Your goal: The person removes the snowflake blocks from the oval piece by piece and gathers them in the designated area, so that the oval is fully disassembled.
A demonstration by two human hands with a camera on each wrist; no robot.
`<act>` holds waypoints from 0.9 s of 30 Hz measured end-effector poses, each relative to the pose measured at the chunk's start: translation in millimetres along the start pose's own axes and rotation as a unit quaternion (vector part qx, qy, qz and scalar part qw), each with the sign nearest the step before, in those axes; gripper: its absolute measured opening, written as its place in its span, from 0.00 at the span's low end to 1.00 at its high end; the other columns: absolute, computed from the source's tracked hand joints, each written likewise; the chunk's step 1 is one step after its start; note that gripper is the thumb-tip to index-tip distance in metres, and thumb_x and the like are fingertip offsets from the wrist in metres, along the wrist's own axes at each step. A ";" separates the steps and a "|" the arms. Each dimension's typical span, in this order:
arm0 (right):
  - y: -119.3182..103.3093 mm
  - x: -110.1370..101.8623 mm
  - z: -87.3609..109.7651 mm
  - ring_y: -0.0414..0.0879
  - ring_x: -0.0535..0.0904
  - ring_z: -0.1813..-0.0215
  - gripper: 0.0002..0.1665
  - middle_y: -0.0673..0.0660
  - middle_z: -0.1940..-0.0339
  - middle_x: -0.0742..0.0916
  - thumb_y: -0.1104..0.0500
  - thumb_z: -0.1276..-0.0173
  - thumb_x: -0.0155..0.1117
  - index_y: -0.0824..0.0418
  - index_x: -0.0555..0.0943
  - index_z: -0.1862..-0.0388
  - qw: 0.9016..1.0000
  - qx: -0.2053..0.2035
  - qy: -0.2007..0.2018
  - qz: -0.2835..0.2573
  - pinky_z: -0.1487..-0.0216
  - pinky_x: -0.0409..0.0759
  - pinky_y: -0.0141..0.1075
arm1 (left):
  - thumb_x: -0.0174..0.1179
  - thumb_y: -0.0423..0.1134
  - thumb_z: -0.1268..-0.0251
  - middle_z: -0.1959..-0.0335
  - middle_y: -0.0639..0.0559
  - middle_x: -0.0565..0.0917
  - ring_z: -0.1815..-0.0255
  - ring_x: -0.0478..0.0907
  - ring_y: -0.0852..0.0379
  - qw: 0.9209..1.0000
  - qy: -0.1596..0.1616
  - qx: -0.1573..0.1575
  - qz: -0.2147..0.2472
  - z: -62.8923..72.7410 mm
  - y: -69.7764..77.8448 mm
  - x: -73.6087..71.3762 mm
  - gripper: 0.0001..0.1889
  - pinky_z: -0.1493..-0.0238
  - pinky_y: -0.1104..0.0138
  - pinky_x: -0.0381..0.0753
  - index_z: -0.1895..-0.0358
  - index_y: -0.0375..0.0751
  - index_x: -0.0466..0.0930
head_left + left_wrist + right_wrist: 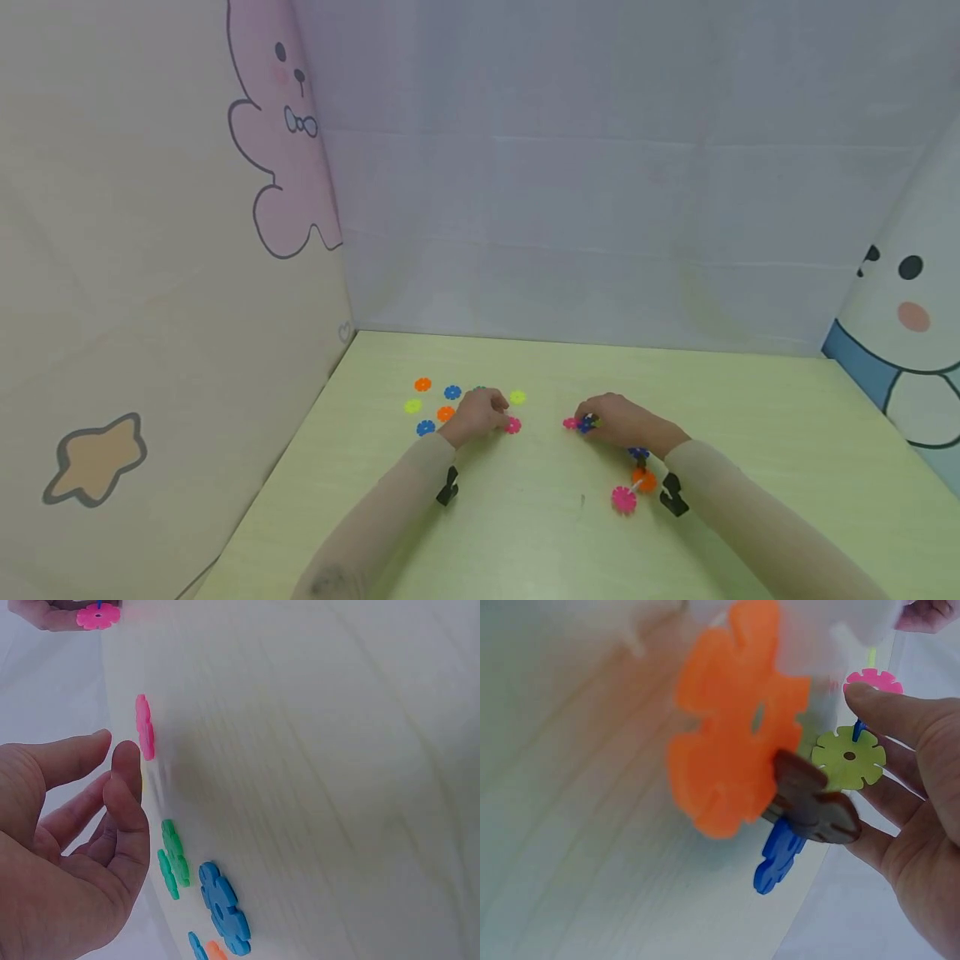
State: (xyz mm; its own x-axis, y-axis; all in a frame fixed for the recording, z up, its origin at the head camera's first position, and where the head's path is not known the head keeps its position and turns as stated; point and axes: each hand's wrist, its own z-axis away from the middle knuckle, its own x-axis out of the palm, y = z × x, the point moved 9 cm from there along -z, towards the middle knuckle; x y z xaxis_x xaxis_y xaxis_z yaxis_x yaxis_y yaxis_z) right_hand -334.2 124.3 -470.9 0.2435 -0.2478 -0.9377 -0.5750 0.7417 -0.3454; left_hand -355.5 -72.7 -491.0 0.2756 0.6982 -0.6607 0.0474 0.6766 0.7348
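Note:
My left hand [477,415] hovers beside a loose pink flower-shaped interlocking disc [145,727]. Its thumb and loosely bent fingers [126,761] stand apart, with nothing between them. The right hand [624,422] pinches a small joined piece of flower discs. In the right wrist view this piece shows a yellow-green disc [832,761], a bit of blue disc [859,730] and a pink disc [885,680]. Below the right wrist lies a joined chain with a blue disc [778,859], a brown disc [814,799], an orange disc [724,742] and a pink disc [623,500].
Loose discs lie around the left hand: an orange disc [423,384], blue discs [452,392], yellow discs [413,406] and green discs [175,851]. The pale table [510,533] meets a cloth backdrop [585,250] behind and at the sides.

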 end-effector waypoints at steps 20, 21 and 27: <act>-1.0 1.6 -2.4 0.51 0.79 0.50 0.13 0.52 0.54 0.84 0.61 0.39 0.68 0.58 0.82 0.54 1.000 -0.003 -0.003 0.009 0.46 0.74 0.47 | 0.64 0.36 0.41 0.68 0.53 0.82 0.71 0.79 0.59 0.998 -0.039 0.028 0.035 -11.3 31.7 37.6 0.10 0.68 0.69 0.78 0.58 0.37 0.80; -1.6 1.3 -2.1 0.51 0.79 0.51 0.13 0.52 0.54 0.84 0.61 0.39 0.68 0.58 0.82 0.54 1.000 -0.004 -0.002 0.008 0.46 0.75 0.47 | 0.64 0.35 0.42 0.68 0.53 0.82 0.71 0.79 0.60 0.998 -0.038 0.030 0.035 -11.1 33.0 39.8 0.09 0.68 0.69 0.78 0.59 0.37 0.81; -5.5 0.2 -1.2 0.52 0.79 0.51 0.13 0.53 0.55 0.84 0.61 0.39 0.68 0.59 0.82 0.54 1.000 -0.012 -0.002 0.011 0.47 0.75 0.48 | 0.65 0.35 0.43 0.70 0.54 0.81 0.72 0.78 0.60 0.997 -0.050 0.039 0.049 -8.4 39.7 54.0 0.08 0.69 0.69 0.77 0.61 0.37 0.81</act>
State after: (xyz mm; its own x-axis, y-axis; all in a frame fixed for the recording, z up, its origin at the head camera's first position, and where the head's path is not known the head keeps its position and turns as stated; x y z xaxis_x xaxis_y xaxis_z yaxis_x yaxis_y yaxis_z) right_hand -331.9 119.5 -469.3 0.2335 -0.2288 -0.9451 -0.5994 0.7314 -0.3252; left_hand -346.8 -6.1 -498.8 0.3772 0.7304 -0.5694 0.0893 0.5833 0.8073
